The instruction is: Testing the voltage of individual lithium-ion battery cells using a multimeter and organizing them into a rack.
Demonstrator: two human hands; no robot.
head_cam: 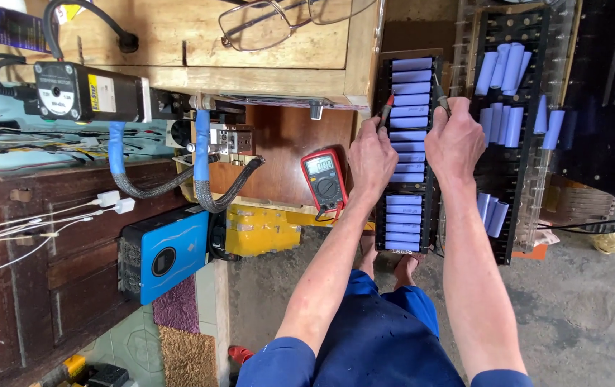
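Observation:
My left hand (370, 159) grips a red test probe (387, 109) whose tip touches the left end of a pale blue battery cell. My right hand (455, 140) grips a black test probe (441, 95) at the right end of the same row. The cells lie side by side in a long black holder rack (409, 147) between my hands. A red multimeter (325, 180) with a lit display sits just left of my left hand, on a brown surface.
A second black rack (515, 136) at the right holds loose blue cells. A wooden bench (178, 43) with eyeglasses (264, 25) lies above. A motor (85, 92), braided hoses and a blue box unit (168, 252) stand at left. My feet rest on concrete floor below.

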